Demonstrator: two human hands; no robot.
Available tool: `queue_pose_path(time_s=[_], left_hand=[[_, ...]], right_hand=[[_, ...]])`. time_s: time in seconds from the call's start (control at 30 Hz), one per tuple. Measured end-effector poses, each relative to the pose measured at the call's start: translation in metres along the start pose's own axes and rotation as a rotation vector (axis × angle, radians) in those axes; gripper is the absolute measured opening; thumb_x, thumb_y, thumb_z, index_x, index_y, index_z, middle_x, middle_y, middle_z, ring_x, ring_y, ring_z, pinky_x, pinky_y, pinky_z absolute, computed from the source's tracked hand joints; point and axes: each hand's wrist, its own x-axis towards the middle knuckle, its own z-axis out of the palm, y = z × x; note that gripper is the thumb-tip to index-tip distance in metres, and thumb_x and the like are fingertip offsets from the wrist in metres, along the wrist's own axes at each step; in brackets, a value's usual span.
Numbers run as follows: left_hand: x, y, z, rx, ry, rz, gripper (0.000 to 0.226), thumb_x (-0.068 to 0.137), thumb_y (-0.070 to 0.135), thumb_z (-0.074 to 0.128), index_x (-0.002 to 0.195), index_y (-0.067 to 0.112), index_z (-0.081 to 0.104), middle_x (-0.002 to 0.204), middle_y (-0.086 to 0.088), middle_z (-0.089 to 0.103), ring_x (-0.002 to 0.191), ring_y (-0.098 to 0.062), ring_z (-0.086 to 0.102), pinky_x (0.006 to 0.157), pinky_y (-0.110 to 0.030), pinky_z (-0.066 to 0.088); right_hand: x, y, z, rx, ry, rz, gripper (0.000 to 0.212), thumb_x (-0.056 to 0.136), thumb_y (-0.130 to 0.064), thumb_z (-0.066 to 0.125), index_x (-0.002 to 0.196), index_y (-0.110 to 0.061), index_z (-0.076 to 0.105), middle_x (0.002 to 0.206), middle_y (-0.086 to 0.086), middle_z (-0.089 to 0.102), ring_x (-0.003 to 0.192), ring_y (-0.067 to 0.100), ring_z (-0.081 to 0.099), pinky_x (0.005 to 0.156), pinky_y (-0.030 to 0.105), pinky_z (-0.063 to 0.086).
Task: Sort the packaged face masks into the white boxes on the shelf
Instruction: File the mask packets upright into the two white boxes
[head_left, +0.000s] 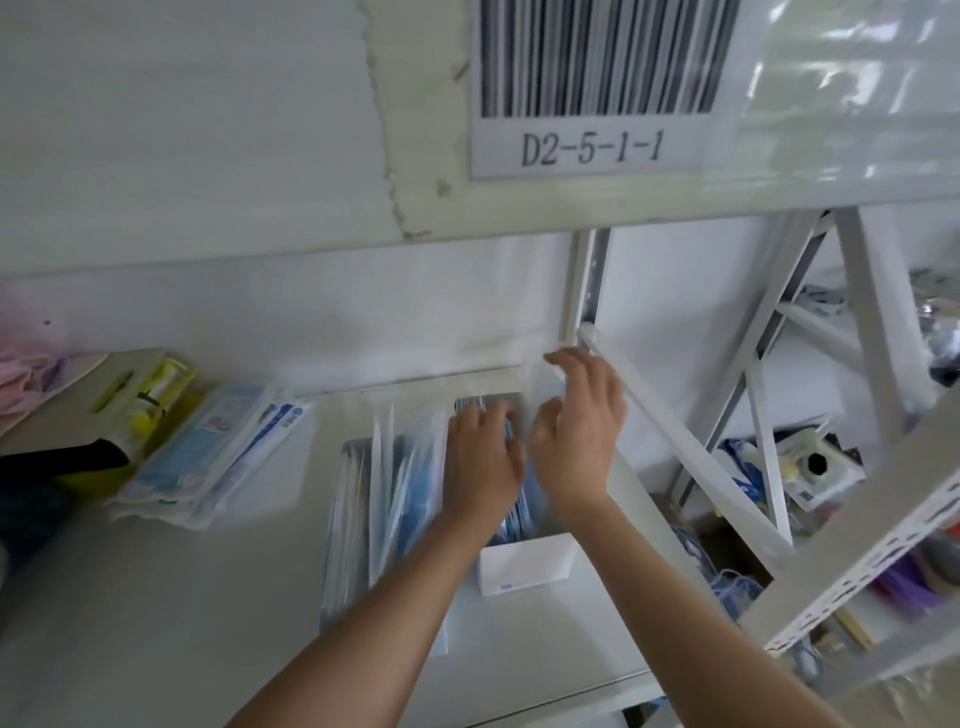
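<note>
Two bare hands reach over a long white box (524, 569) on a pale shelf (156, 597). The left hand (483, 462) presses flat, fingers extended, on clear-wrapped blue masks (410, 483) standing inside. The right hand (576, 436) hovers open beside it. More mask packets (218, 452) lie stacked to the left, beside a yellow carded item (145, 400).
</note>
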Motion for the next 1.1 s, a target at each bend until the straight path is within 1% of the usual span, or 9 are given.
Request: queue_pose_path(time_s=[0.13,0.23,0.37,0.57,0.67,0.83,0.9,1.0,1.1], left_hand=[[-0.001,0.008,0.005,-0.01,-0.192,0.045,0.045,0.075,0.05,0.064,0.112,0.026,0.053,0.114,0.005,0.06,0.108,-0.021,0.053,0.091,-0.032,0.041],[-0.007,0.01,0.01,0.157,-0.308,0.082,0.055,0.074,0.061,0.059,0.116,0.027,0.05,0.113,0.004,0.064,0.11,-0.022,0.054,0.095,-0.04,0.042],[-0.007,0.006,0.006,0.083,-0.27,0.073,0.029,0.092,0.052,0.047,0.09,0.024,0.056,0.079,0.004,0.063,0.084,-0.019,0.06,0.089,-0.04,0.048],[-0.006,-0.002,-0.006,-0.417,-0.257,-0.191,0.037,0.097,0.029,0.038,0.062,0.019,0.034,0.057,0.004,0.034,0.053,-0.012,0.033,0.053,-0.028,0.026],[0.001,0.003,-0.012,-0.57,-0.073,-0.418,0.032,0.091,0.016,0.037,0.06,0.017,0.028,0.058,0.002,0.031,0.056,-0.014,0.029,0.054,-0.031,0.023],[0.003,-0.001,-0.012,-0.574,-0.038,-0.458,0.034,0.091,0.014,0.04,0.057,0.014,0.033,0.056,-0.001,0.036,0.054,-0.015,0.034,0.051,-0.029,0.024],[0.002,-0.001,-0.011,-0.576,-0.051,-0.396,0.036,0.094,0.02,0.037,0.06,0.013,0.047,0.062,-0.003,0.051,0.061,-0.019,0.048,0.054,-0.029,0.034],[0.001,-0.001,-0.007,-0.556,-0.205,-0.229,0.039,0.096,0.029,0.031,0.091,0.028,0.07,0.106,0.006,0.068,0.102,-0.011,0.059,0.08,-0.012,0.041],[-0.003,-0.013,0.006,-0.081,-0.391,-0.131,0.029,0.094,0.042,0.041,0.115,0.044,0.062,0.155,0.006,0.025,0.141,-0.021,0.018,0.112,-0.036,0.022]], right_hand=[[0.002,0.013,-0.019,0.097,-0.105,0.364,0.025,0.076,-0.007,0.059,0.096,-0.02,0.051,0.094,-0.003,0.057,0.083,0.013,0.051,0.073,0.023,0.04],[-0.01,0.019,-0.022,0.191,-0.269,0.348,0.015,0.083,-0.018,0.061,0.074,-0.029,0.058,0.067,-0.011,0.061,0.063,0.005,0.058,0.055,0.011,0.042],[-0.009,0.013,-0.023,0.494,-0.084,0.417,0.008,0.084,-0.04,0.054,0.088,-0.034,0.058,0.075,-0.012,0.066,0.067,0.004,0.066,0.059,0.015,0.052],[-0.019,0.018,-0.026,0.393,-0.098,0.251,0.022,0.087,-0.006,0.04,0.091,-0.021,0.056,0.083,-0.005,0.062,0.072,0.004,0.063,0.067,0.02,0.051],[-0.028,0.016,-0.021,0.324,-0.211,0.071,0.026,0.08,-0.003,0.042,0.092,-0.01,0.064,0.087,0.002,0.067,0.07,0.004,0.063,0.065,0.015,0.05],[-0.032,0.013,-0.007,0.076,-0.661,0.256,0.051,0.077,-0.037,0.059,0.122,-0.016,0.051,0.109,-0.009,0.052,0.095,0.012,0.054,0.079,0.025,0.045],[-0.029,0.012,-0.001,-0.054,-0.772,0.316,0.046,0.083,-0.031,0.054,0.123,-0.012,0.045,0.112,-0.002,0.051,0.099,0.02,0.053,0.079,0.028,0.041],[-0.02,0.012,0.002,-0.209,-0.727,0.387,0.023,0.094,-0.012,0.037,0.11,-0.005,0.051,0.099,0.014,0.061,0.091,0.033,0.061,0.068,0.031,0.041],[0.001,0.016,-0.002,-0.202,-0.699,0.483,0.02,0.094,-0.014,0.042,0.103,-0.003,0.057,0.104,0.017,0.063,0.087,0.031,0.06,0.063,0.025,0.038]])
